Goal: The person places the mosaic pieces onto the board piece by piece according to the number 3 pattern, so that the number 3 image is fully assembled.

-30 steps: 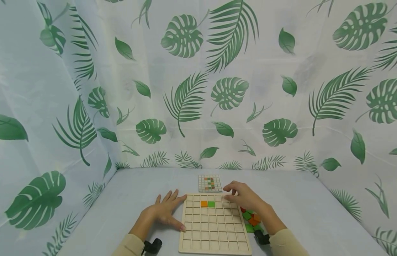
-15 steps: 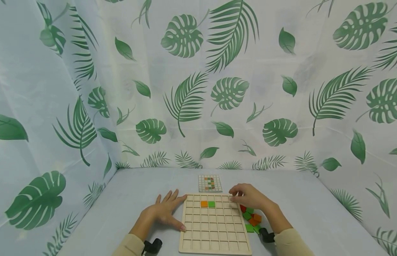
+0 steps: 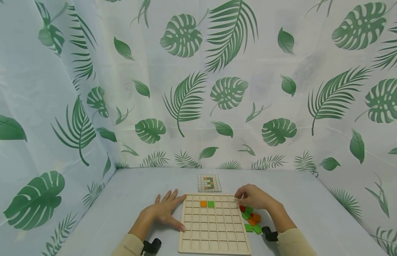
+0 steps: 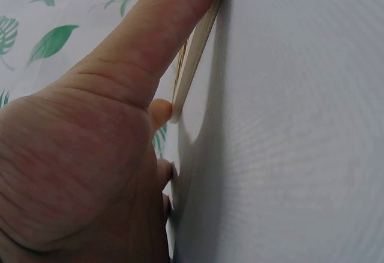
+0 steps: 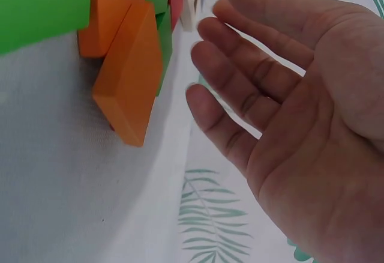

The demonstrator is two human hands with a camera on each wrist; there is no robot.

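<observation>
Leafy curtain behind; left hand, fingers wide, likely steadies board at nine o'clock; right hand (relaxed, empty) near tiles

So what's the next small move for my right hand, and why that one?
Probably lower your right hand and pinch the red tile beside the board. That hand looks empty and is close to it; the board holds an orange tile and a green tile side by side, and the card, though tiny, seems to start orange, green, red.
</observation>
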